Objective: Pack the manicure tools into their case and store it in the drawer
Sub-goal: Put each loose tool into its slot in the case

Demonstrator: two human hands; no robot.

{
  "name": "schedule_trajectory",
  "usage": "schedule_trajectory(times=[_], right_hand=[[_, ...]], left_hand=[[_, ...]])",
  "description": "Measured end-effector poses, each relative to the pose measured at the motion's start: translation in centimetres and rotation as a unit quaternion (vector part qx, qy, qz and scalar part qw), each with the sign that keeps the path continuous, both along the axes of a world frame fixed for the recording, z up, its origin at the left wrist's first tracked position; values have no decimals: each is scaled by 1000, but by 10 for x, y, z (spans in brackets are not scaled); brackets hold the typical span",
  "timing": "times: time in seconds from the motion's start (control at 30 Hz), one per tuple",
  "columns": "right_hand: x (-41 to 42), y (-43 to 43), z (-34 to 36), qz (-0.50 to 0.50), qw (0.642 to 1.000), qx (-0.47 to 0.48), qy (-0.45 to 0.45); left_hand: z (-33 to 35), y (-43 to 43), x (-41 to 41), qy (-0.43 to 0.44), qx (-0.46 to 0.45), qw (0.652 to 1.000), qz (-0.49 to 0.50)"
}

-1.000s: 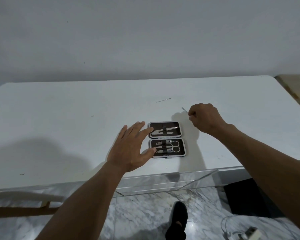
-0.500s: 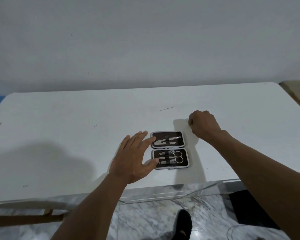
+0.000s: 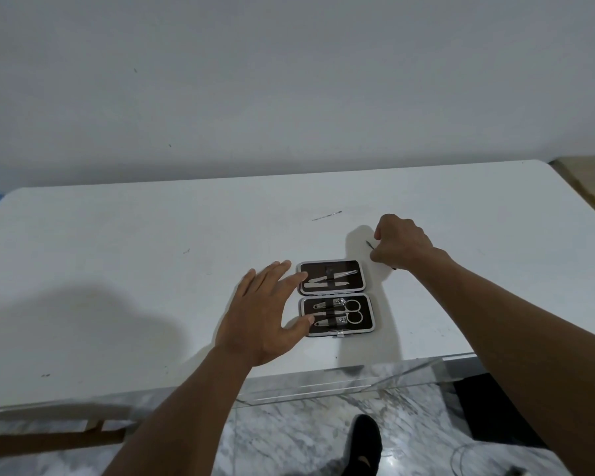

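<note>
Case [image 3: 337,298] open flat. Left hand [image 3: 265,314], fingers straight, braces case's left edge. Right hand [image 3: 401,247], just right of case, pinches pick [image 3: 370,245], likely for slotting in.

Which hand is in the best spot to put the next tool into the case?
The right hand: it grips a thin tool just beside the open case. The left hand is open, fingers on the case's left edge, likely steadying it.
</note>
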State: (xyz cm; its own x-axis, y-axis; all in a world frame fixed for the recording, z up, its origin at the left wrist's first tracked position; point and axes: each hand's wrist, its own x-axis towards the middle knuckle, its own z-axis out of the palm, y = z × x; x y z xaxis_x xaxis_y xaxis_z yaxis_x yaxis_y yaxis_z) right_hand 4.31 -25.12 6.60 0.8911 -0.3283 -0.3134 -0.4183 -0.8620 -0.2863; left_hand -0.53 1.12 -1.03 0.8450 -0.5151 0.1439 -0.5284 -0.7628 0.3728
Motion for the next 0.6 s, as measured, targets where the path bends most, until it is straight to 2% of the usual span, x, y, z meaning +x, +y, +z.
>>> schedule_trajectory(times=[0.6], right_hand=[[6,-1,-5,-1,999,-26,-39]], left_hand=[[0,1,0,-1,2,1000,0]])
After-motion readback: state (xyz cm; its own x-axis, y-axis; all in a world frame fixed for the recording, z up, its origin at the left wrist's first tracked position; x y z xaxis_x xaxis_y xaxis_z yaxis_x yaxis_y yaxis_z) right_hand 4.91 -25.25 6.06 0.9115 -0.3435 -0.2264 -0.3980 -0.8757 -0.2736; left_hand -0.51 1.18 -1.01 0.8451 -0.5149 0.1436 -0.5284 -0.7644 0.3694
